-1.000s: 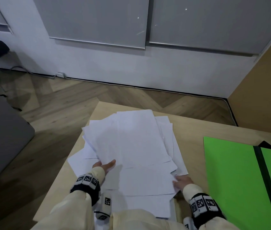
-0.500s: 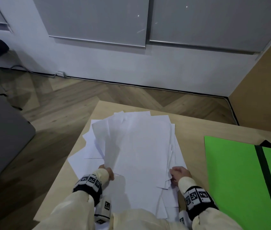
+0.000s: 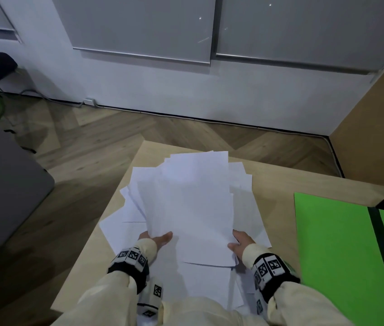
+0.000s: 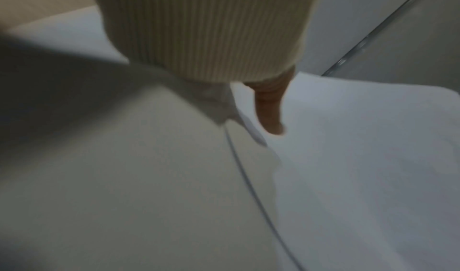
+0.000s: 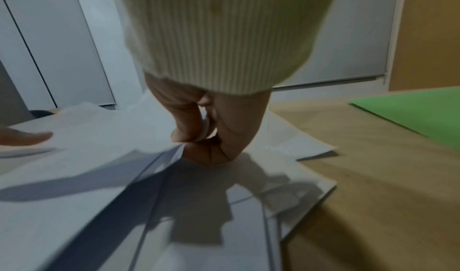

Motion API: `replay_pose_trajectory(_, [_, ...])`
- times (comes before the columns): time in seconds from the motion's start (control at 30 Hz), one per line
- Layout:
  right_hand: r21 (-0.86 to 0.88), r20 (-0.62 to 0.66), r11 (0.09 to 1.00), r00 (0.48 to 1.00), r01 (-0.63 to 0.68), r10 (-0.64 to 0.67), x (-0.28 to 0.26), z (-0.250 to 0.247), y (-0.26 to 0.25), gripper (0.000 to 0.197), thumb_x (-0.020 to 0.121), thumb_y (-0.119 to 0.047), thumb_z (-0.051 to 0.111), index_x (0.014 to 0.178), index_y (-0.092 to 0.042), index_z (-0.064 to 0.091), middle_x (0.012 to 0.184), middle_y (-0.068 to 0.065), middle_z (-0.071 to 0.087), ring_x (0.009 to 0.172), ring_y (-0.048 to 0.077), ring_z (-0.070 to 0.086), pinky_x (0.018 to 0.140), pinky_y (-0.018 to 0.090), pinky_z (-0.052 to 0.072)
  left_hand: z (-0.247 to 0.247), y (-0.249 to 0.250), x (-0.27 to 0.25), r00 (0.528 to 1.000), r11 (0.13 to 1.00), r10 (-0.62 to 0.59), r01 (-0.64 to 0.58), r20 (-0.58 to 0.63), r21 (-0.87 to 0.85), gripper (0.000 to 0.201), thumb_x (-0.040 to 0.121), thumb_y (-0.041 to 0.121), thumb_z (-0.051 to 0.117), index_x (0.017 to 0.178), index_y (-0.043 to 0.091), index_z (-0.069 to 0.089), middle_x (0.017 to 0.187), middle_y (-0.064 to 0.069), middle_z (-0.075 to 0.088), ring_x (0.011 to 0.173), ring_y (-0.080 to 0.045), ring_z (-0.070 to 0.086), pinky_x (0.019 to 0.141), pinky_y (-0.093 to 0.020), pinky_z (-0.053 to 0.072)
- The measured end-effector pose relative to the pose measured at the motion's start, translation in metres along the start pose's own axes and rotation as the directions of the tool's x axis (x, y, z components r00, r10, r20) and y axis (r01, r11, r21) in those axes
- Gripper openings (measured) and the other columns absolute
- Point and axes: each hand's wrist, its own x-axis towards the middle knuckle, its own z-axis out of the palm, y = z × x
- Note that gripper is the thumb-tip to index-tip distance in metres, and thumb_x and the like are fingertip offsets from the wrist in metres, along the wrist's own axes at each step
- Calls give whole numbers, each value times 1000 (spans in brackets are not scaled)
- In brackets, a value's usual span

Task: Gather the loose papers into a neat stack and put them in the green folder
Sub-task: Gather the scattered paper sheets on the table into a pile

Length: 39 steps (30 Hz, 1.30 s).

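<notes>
The loose papers [image 3: 188, 208] are plain white sheets, unprinted as far as the pictures show, lying fanned and overlapping near the left end of the wooden table [image 3: 275, 184]. Their corners stick out at different angles, so the pile is still ragged. An upper bundle is raised off the sheets below it, tilted up toward the person, and casts a shadow on the lower sheets in the right wrist view. More sheets lie flat beneath and reach the near table edge.

The left hand [image 3: 157, 238] holds the bundle at its near left corner, thumb lying on top of the paper; its other fingers are hidden under the sheets. The right hand [image 3: 241, 241] grips the near right edge, and in the right wrist view its thumb and curled fingers [image 5: 189, 125] pinch the paper edge between them. Both wrists wear black bands with square printed markers over cream ribbed sleeves.

The green folder [image 3: 337, 250] lies open and flat on the right part of the table, well apart from the papers, with a dark spine running down it.
</notes>
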Motion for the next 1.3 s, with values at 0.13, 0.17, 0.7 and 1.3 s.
replay_pose_trajectory(0.13, [35, -275, 998, 961, 46, -35, 16, -12, -1, 36, 82, -17, 62, 118, -16, 60, 135, 11, 47, 116, 27, 56, 103, 35, 44, 0, 1, -3, 1000, 997, 22, -22, 8, 71, 64, 72, 16, 78, 127, -1, 51, 124, -20, 62, 114, -34, 59, 94, -33, 44])
replay_pose_trajectory(0.17, [106, -413, 994, 910, 23, 23, 18, -16, 0, 33, 79, -17, 66, 112, -15, 63, 133, 11, 47, 114, 28, 56, 101, 39, 44, 0, 0, -2, 1000, 997, 29, -29, 0, 74, 63, 73, 14, 77, 128, -1, 51, 124, -20, 62, 115, -34, 59, 95, -33, 44])
replay_pose_trajectory(0.7, [210, -137, 970, 978, -125, 155, 21, -30, 16, 52, 88, -33, 58, 129, -2, 51, 131, 12, 57, 115, 28, 56, 98, 31, 43, 10, 6, 8, 998, 1000, 28, -27, -63, 17, 48, 85, 7, 61, 130, -3, 51, 126, -23, 60, 115, -38, 58, 97, -36, 44])
replay_pose_trajectory(1.3, [693, -119, 700, 931, -171, 346, 10, -38, 29, 141, 38, -89, 55, 147, -6, 21, 155, 13, 22, 143, 31, 24, 118, 45, 17, 53, 36, -9, 982, 952, 165, -183, 93, 247, 44, 86, 14, 56, 130, 6, 52, 127, -17, 60, 117, -32, 57, 97, -30, 45])
